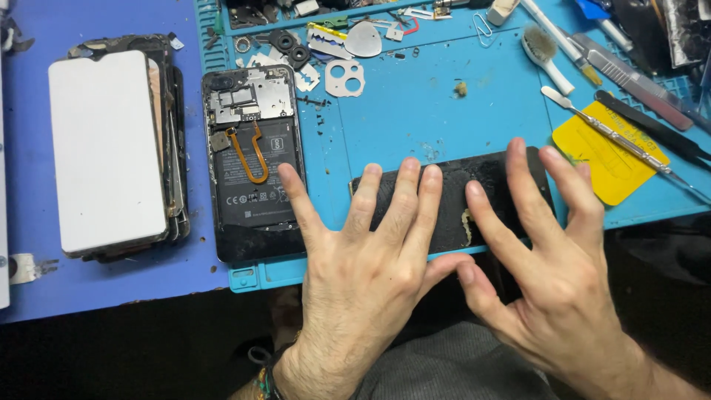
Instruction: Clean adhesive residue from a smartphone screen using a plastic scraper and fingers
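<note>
Black phone back panel point(452, 204) lies flat on the blue work mat point(415, 111), crosswise, close to the mat's near edge, with a pale smear of old glue at its middle. Both hands press down on it from 6 o'clock. The left hand point(366, 274) is spread wide, palm down: its middle fingers rest on the panel's left half, while its forefinger reaches out toward 11 o'clock and touches the lower corner of the opened phone point(255, 159). The right hand point(548, 274) is likewise spread flat, fingers fanned over the panel's right half, its thumb pointing toward the left thumb at the mat's edge. Neither hand pinches anything.

The opened phone sits at 9 o'clock from the panel, upright on the mat's left border, its battery, metal shield and an orange flex cable in a loop exposed. Farther toward 9 o'clock, off the mat, a stack of phone screens point(111, 148) lies on the blue table, the top one showing a white face. At 12 o'clock from the panel lie a grey camera bezel point(345, 78), a guitar-pick opener point(364, 39) and small loose parts. At 2 o'clock a yellow card point(603, 159) lies under a metal spudger point(607, 130), with black tweezers point(652, 126) just beyond, and a small brush point(544, 52) farther up.
</note>
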